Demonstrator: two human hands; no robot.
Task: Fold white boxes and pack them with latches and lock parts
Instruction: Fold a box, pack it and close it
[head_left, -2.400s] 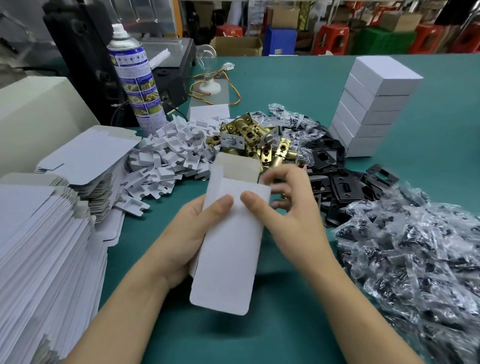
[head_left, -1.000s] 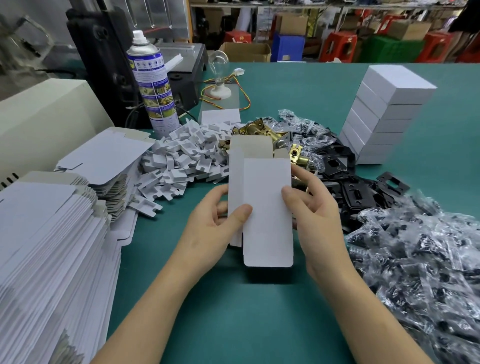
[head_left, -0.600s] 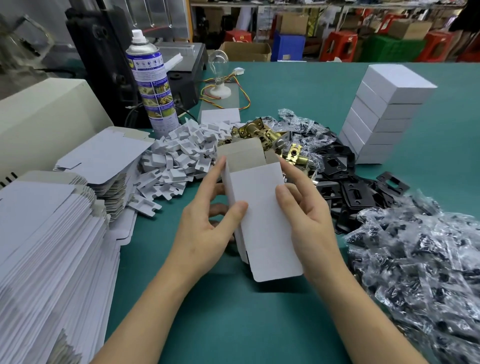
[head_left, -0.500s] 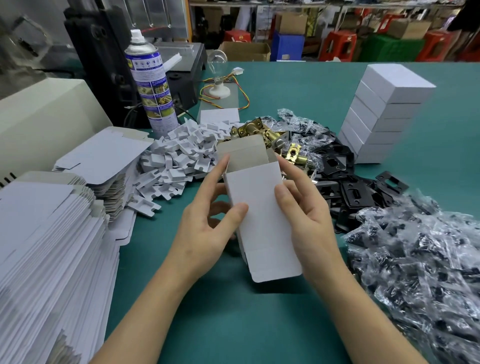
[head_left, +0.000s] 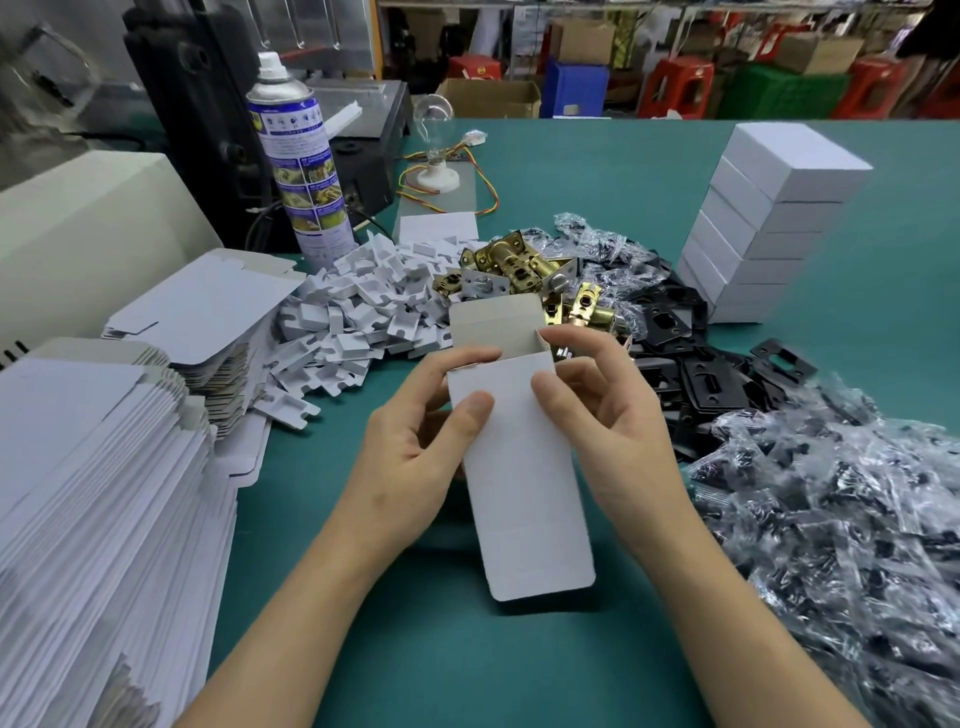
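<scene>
Both hands grip the half-formed white box above the green table: left hand pinching its left edge, right hand its right. Squaring the walls evenly before tucking flaps should keep corners crisp.

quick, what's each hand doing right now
Left hand: holding the white box by its left edge.
Right hand: holding the same box by its right edge.

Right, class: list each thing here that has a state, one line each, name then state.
white box, popped open, far flap standing up
left hand, grips the white box
right hand, pinches the white box's edge
flat blanks, unfolded, stacked
finished boxes, closed, stacked
spray can, upright
</scene>
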